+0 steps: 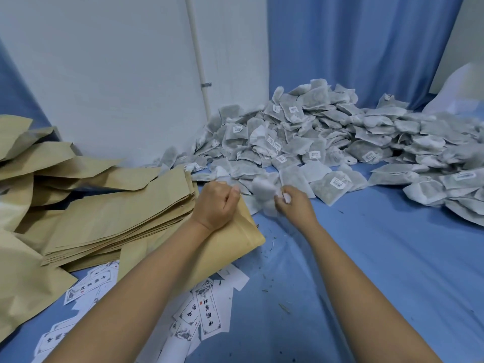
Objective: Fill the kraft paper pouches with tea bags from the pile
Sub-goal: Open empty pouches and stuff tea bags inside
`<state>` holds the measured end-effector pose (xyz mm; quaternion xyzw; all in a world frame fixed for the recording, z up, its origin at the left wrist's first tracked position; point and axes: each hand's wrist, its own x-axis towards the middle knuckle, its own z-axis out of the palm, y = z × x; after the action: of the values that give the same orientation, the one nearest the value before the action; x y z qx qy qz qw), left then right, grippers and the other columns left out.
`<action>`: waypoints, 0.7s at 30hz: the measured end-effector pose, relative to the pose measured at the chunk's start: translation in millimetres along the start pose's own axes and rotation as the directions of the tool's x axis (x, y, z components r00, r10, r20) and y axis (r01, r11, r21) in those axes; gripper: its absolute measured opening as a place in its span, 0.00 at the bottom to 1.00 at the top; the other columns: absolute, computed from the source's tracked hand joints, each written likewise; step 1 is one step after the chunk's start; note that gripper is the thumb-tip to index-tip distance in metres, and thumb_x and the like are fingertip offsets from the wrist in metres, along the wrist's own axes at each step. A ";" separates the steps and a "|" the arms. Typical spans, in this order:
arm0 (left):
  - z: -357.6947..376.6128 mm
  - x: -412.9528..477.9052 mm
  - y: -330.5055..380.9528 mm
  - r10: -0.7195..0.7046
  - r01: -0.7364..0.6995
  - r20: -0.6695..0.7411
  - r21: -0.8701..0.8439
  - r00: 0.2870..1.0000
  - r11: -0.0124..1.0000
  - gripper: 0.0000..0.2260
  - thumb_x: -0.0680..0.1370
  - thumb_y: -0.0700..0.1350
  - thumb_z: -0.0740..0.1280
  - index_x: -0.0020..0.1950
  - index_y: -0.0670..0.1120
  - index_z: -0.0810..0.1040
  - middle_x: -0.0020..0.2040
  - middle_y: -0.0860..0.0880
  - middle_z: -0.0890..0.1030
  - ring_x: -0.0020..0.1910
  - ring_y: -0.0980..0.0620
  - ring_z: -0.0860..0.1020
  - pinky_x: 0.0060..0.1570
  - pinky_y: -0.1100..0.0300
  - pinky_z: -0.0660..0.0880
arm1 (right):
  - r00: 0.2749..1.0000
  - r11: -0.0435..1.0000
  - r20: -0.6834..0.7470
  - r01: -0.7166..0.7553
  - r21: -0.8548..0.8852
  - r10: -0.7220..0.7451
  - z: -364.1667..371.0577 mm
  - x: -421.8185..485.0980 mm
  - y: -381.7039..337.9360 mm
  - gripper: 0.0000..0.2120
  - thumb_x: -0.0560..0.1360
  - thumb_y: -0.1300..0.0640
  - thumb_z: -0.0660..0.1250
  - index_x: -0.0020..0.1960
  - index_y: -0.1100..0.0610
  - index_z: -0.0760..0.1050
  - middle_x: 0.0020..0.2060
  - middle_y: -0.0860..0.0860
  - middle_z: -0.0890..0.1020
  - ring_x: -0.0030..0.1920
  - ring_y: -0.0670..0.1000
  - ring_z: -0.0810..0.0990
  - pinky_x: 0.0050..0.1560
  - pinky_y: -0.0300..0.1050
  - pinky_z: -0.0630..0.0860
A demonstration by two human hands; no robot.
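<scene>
A big pile of grey-white tea bags (340, 134) covers the back of the blue cloth, from the middle to the right edge. My left hand (217, 204) grips the top edge of a kraft paper pouch (235, 244) that lies slanting under my forearm. My right hand (294, 203) pinches a blurred white tea bag (264, 195) just right of the pouch's mouth, at the near edge of the pile. I cannot tell how far the pouch's mouth is spread.
A stack of flat kraft pouches (117, 224) lies at the left, with looser pouches (52, 163) behind it. White printed labels (204, 313) are scattered on the blue cloth (366, 258) near me. A white wall with a pipe (199, 56) and blue curtains stand behind.
</scene>
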<state>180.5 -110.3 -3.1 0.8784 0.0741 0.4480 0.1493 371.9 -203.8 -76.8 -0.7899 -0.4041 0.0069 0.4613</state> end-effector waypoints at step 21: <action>-0.1 -2.8 -9.6 0.011 -0.010 -0.031 0.034 0.999 0.999 0.22 0.77 0.45 0.53 0.22 0.40 0.63 0.20 0.42 0.62 0.23 0.55 0.60 0.29 0.62 0.53 | 0.897 0.904 -0.227 -0.305 0.301 0.379 24.5 28.7 19.5 0.20 0.68 0.53 0.72 0.54 0.54 0.66 0.42 0.46 0.76 0.48 0.53 0.76 0.54 0.49 0.66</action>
<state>178.8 -102.0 -8.4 0.8739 0.0794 0.4613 0.1311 394.2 -172.4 -94.8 -0.7751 -0.1840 0.0291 0.6038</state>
